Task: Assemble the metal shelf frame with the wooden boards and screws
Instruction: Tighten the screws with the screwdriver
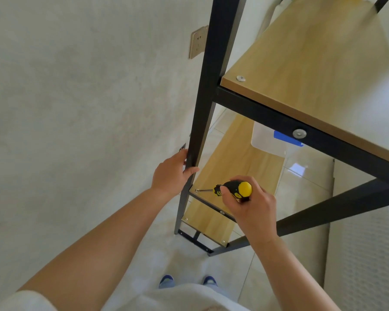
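the right hand point(245, 198) is wrapping its curled fingers round the black-and-yellow handle of a screwdriver point(233, 189), whose tip is sitting on a screw point(197, 190) at the near left corner of the middle board point(238, 162). the left hand point(172, 170) is curling round the front left post point(202, 104) of the black metal frame, just beside that corner, steadying it. to do this step well, i judge the shaft should be lining up squarely with the screw rather than leaning, with steady pressure along it while the post is being braced, so the tip is not slipping out onto the wood. the lower board point(208, 221) is lying beneath, with screw heads showing at its corners. the top board point(312, 70) is sitting farther up, a screw point(240, 78) already in its corner. the wall is standing close on the left, with a socket plate point(198, 44) behind the post, so the left elbow is having little room; the tiled floor point(305, 167) on the right is leaving the working arm freer.
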